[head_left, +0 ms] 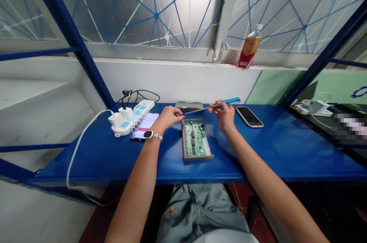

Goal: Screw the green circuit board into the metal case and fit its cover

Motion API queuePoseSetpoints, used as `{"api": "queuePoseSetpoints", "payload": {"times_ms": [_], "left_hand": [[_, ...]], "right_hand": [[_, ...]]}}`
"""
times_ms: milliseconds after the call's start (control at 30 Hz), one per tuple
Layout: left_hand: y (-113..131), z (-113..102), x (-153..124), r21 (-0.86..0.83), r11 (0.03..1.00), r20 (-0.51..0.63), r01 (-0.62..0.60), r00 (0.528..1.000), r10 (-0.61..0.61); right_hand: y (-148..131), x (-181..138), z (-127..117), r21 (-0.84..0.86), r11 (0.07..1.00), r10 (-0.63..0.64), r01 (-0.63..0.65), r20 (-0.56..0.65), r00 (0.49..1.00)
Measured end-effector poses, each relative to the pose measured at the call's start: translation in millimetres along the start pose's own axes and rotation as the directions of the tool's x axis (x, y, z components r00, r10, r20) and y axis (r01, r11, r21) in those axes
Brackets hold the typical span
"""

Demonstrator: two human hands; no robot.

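The right hand (225,116) is clasped on a slim screwdriver with a metallic blue handle and silver shaft (231,101); the left hand (168,118), apart from it, has its fingertips drawn together at the tip, whether gripping it cannot be told. Below and between the hands lies an open grey metal case (198,157) containing a green circuit board (197,139). A black-screened smartphone (249,116) lies just right of the right hand.

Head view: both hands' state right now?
Left hand: at the tip of the slim blue-handled metal screwdriver; whether gripping anything cannot be told.
Right hand: closed, holding that screwdriver.
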State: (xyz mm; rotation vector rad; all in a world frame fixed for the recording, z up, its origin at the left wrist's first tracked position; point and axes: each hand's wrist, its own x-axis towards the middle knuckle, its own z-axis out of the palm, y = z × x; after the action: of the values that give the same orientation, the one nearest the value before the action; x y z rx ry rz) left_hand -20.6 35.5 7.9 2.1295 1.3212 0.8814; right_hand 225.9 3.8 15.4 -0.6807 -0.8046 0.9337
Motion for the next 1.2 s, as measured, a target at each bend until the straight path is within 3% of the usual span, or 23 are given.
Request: {"api": "queuePoseSetpoints", "payload": {"times_ms": [400,633,800,1200], "left_hand": [[12.5,8.6,-1.9,0.097,0.994,0.042,-0.044,0.998,0.04],[17.0,11.1,-2.9,0.099,0.992,0.071,-0.079,0.995,0.072],[18.8,7.7,-3.9,0.059,0.996,0.066,-0.07,0.996,0.066],[21.3,11.2,-4.4,0.066,0.995,0.083,-0.077,0.994,0.072]], "right_hand": [[-1.1,3.6,-5.9,-0.115,0.985,-0.119,0.125,0.055,0.991],[-11.2,-4.6,2.0,-0.263,0.932,-0.226,0.248,0.111,0.968],[-17.3,-5.9,10.0,-0.242,0.919,-0.301,0.312,0.081,0.95],[-16.3,-6.3,8.5,-0.23,0.928,-0.28,0.293,0.085,0.956]]}}
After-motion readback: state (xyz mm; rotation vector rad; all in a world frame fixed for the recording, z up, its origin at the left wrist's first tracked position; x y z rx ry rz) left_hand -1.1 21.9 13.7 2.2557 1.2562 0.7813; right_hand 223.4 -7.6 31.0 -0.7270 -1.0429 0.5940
